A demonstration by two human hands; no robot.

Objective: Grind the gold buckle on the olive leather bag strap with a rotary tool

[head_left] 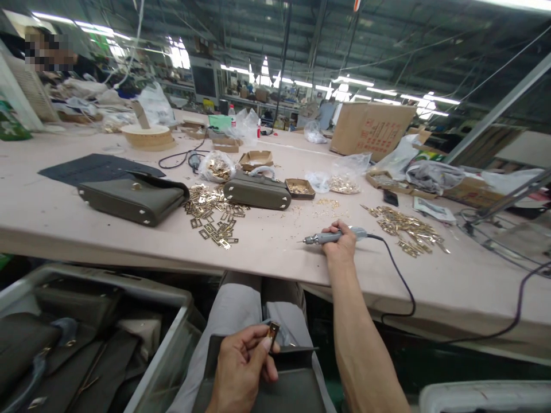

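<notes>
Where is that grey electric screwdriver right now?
The grey electric screwdriver lies on the pink table under the right hand, between two heaps of gold metal plates.

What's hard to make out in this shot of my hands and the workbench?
Head view only:
- Dark grey leather piece on the lap: cut off by the bottom edge, partly hidden by the left hand.
- Small brass plate in its fingers: details too small.
- Grey corded electric screwdriver: middle hidden under the right hand.

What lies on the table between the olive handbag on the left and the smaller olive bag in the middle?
A scattered pile of gold metal plates lies between the handbag and the smaller bag, as the head view shows.
</notes>
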